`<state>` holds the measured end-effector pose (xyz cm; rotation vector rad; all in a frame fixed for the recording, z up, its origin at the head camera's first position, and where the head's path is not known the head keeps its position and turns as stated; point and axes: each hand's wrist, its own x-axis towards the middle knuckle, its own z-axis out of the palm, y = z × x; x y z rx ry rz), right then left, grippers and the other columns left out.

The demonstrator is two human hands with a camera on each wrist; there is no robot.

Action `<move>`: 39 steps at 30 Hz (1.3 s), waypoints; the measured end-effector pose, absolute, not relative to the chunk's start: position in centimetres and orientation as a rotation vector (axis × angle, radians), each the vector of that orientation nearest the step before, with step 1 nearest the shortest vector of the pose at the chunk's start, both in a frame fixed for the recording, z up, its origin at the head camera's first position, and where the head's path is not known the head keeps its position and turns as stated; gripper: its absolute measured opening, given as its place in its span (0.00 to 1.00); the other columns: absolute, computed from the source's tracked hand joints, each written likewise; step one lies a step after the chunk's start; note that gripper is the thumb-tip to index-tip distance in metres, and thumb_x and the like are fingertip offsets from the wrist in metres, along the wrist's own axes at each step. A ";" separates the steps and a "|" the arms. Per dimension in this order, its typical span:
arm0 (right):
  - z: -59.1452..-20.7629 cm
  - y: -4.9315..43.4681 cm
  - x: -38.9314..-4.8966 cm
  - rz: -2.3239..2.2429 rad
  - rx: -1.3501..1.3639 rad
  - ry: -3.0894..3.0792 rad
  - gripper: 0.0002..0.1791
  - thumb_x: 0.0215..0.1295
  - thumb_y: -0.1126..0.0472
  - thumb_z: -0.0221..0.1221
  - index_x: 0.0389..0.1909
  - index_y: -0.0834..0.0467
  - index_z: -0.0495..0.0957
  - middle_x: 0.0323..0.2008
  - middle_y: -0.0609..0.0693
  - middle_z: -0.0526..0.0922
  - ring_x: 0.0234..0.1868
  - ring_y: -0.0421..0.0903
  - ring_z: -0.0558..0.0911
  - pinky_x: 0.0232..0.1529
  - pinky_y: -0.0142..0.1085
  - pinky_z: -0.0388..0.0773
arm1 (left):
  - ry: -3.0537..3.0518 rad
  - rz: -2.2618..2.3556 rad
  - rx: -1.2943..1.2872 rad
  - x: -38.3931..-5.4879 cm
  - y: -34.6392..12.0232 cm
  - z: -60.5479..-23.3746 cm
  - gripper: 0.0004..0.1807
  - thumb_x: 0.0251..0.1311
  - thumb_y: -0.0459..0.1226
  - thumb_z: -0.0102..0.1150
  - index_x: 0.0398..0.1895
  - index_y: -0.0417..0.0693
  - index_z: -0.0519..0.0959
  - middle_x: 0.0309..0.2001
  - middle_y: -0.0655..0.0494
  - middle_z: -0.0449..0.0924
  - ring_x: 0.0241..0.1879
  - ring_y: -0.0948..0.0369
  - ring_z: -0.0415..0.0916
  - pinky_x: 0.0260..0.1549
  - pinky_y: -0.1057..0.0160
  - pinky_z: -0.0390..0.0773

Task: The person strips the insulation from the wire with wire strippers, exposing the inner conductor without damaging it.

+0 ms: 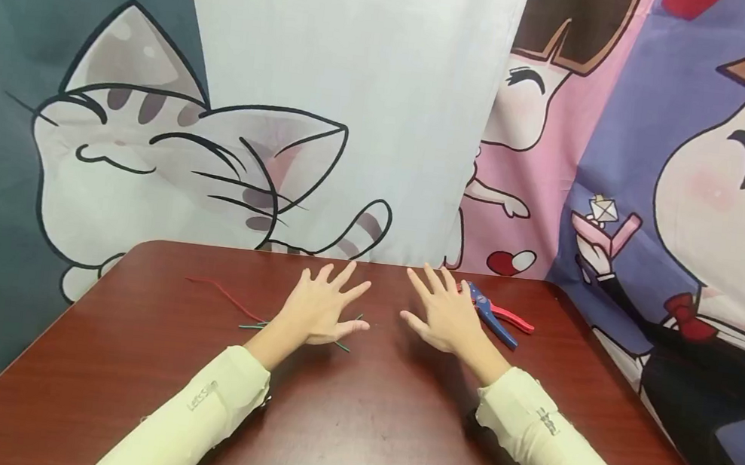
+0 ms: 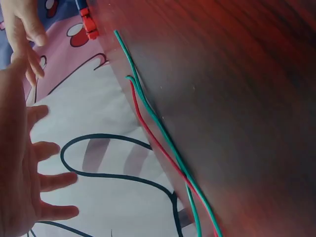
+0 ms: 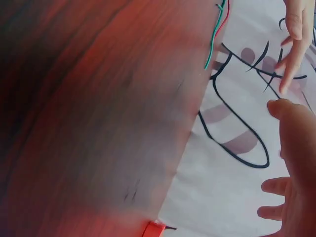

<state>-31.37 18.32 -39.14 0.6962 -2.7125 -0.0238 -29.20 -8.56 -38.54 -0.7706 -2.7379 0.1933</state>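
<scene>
My left hand [image 1: 317, 306] hovers with spread, straight fingers over the left side of the table, holding nothing. Beneath and beside it lie a thin red wire [image 1: 229, 297] and green wires [image 2: 165, 131]; the hand covers part of them in the head view. My right hand [image 1: 449, 312] is likewise spread and holds nothing. Just past its fingers, at the right, rests a pair of pliers-like wire strippers [image 1: 497, 324] with one blue and one red handle. The right hand overlaps the tool's head in the head view. Only a red end of the tool [image 3: 154, 229] shows in the right wrist view.
The table [image 1: 352, 427] has a glossy reddish-brown wood top. Right behind its far edge hangs a cloth backdrop [image 1: 362, 72] with a cartoon cat and cartoon figures, which also runs along both sides.
</scene>
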 end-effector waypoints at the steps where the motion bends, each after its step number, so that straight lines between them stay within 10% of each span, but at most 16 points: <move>1: -39.2 18.4 -31.5 -0.005 0.698 -2.719 0.43 0.66 0.32 0.52 0.77 0.46 0.56 0.74 0.58 0.60 0.71 0.64 0.60 0.61 0.68 0.59 | -2.746 0.175 -0.769 -29.2 -8.7 -38.6 0.43 0.62 0.73 0.35 0.77 0.68 0.56 0.78 0.50 0.48 0.68 0.41 0.61 0.54 0.35 0.67; 8: -39.3 19.8 -32.1 0.147 0.642 -2.778 0.43 0.67 0.36 0.55 0.77 0.48 0.54 0.71 0.58 0.64 0.67 0.64 0.66 0.60 0.64 0.64 | -2.827 0.069 -0.712 -29.4 -9.3 -39.2 0.40 0.66 0.69 0.38 0.77 0.65 0.57 0.78 0.47 0.49 0.64 0.42 0.65 0.51 0.41 0.69; 17: -40.3 23.3 -33.1 0.209 0.479 -2.910 0.44 0.67 0.36 0.55 0.77 0.51 0.54 0.70 0.62 0.65 0.64 0.68 0.68 0.56 0.67 0.64 | -2.969 0.026 -0.684 -29.2 -9.7 -39.3 0.36 0.68 0.65 0.43 0.73 0.58 0.66 0.65 0.49 0.74 0.61 0.46 0.71 0.49 0.45 0.73; 39: -41.1 29.7 -35.0 0.502 0.352 -3.071 0.52 0.63 0.39 0.62 0.75 0.66 0.50 0.66 0.72 0.65 0.64 0.70 0.69 0.59 0.68 0.62 | -2.941 0.075 -0.775 -29.8 -10.5 -40.4 0.11 0.60 0.51 0.65 0.42 0.61 0.81 0.36 0.62 0.80 0.45 0.55 0.80 0.34 0.47 0.78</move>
